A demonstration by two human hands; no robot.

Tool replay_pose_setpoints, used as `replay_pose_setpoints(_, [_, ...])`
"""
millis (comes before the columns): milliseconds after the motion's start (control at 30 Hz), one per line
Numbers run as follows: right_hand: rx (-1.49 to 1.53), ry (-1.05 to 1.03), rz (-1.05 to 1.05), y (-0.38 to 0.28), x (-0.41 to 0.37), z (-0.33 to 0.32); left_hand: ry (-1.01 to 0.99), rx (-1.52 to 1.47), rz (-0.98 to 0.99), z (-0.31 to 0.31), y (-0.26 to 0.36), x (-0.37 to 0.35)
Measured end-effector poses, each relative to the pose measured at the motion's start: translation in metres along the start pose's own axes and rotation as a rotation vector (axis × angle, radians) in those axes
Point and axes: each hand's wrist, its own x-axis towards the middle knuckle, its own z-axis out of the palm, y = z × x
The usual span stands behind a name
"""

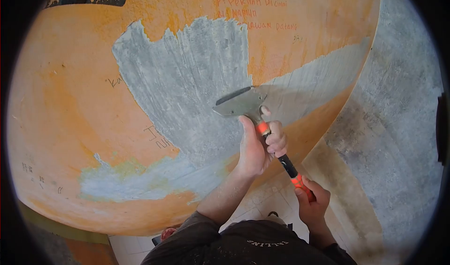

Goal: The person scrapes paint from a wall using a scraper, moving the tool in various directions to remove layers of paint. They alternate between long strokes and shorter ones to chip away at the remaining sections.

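Scraping goes best, I judge, with the blade held at a low angle and pushed evenly from the front grip while the rear one steers. The left hand [257, 145] is closed tight round the scraper [241, 103] handle just behind the blade, thumb toward it. The right hand [311, 201] is closed round the handle's far end. The blade lies against the bare grey patch [187, 77]; orange paint [65, 101] spreads left of and above the scraper, with scrawled writing [255, 5] higher above it
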Motion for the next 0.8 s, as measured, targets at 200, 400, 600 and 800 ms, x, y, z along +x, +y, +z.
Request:
replay_pose_setpoints(200, [-0.043,-0.057,0.078,-0.011,0.011,-0.012,0.011,0.019,0.035,0.019,0.008,0.012])
replay_pose_setpoints(400, [-0.020,0.009,0.009,-0.021,0.028,-0.004,-0.059,-0.044,0.030,0.023,0.020,0.021])
replay_pose_setpoints(600, [-0.046,-0.008,0.049,-0.025,0.013,-0.001,-0.016,-0.005,-0.015,0.022,0.022,0.010])
replay_pose_setpoints(800, [-0.051,-0.001,0.008,-0.019,0.014,-0.003,-0.076,0.064,-0.003,0.015,0.019,0.016])
